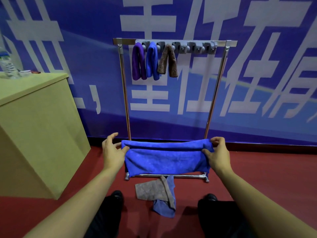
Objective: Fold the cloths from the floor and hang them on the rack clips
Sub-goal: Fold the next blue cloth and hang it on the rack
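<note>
I hold a blue cloth (167, 160) stretched out in front of me, folded over along its top edge. My left hand (113, 152) pinches its left end and my right hand (217, 155) grips its right end. On the red floor between my feet lie a brown cloth (151, 189) and a crumpled blue cloth (164, 208) partly under it. The metal rack (214, 93) stands against the wall. Its grey clip bar (197, 47) carries a purple cloth (137, 64), a blue cloth (151, 60) and a brown cloth (169, 61) at its left part.
A beige cabinet (34, 127) stands at the left with a plastic bottle (7, 66) and small items on top. A blue banner with white characters covers the wall behind the rack. My black shoes (116, 196) flank the floor cloths.
</note>
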The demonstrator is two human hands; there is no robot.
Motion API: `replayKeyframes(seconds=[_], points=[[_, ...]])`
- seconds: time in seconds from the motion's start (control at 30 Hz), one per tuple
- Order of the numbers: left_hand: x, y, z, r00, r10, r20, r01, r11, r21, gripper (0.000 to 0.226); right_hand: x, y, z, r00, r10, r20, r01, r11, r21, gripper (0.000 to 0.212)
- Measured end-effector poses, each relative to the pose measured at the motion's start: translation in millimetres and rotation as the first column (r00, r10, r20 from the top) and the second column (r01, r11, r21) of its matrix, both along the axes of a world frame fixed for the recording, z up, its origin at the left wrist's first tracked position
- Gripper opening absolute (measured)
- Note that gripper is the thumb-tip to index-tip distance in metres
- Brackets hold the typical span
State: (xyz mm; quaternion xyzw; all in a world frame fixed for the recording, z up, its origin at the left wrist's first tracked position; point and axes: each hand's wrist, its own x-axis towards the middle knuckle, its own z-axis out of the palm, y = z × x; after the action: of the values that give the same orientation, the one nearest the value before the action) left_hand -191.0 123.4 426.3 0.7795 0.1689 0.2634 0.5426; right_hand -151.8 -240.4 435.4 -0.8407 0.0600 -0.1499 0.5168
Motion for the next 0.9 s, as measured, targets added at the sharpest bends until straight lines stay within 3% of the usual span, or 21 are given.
replayKeyframes(seconds=[0.13, 0.3, 0.53, 0.7, 0.9], points=[[3.0, 0.6, -8.5, 0.996, -0.081, -0.041, 0.070, 0.971, -0.229, 0.065, 2.0, -2.0, -4.1, 1.000, -0.013, 0.015, 0.014, 0.995, -0.094, 0.029], [9.4, 8.1, -22.0, 0.989, -0.121, -0.081, 0.101, 0.971, -0.215, 0.047, 5.9, -4.6, -8.7, 0.999, 0.018, -0.046, -0.025, 0.987, -0.157, 0.039], [8.8, 8.1, -22.4, 0.968, -0.169, -0.187, 0.166, 0.986, -0.032, 0.063, 5.3, -1.0, -8.0, 0.992, 0.123, -0.019, -0.125, 0.982, -0.141, 0.051], [5.0, 5.2, -18.6, 0.945, -0.287, -0.157, 0.269, 0.955, -0.126, 0.034, 3.7, 2.6, -4.3, 0.980, 0.197, -0.002, -0.193, 0.960, -0.204, 0.040], [-1.9, 5.6, -16.6, 0.909, -0.410, -0.075, 0.383, 0.893, -0.237, 0.061, 1.6, -0.5, -3.4, 0.965, 0.260, -0.017, -0.261, 0.964, -0.045, 0.021]])
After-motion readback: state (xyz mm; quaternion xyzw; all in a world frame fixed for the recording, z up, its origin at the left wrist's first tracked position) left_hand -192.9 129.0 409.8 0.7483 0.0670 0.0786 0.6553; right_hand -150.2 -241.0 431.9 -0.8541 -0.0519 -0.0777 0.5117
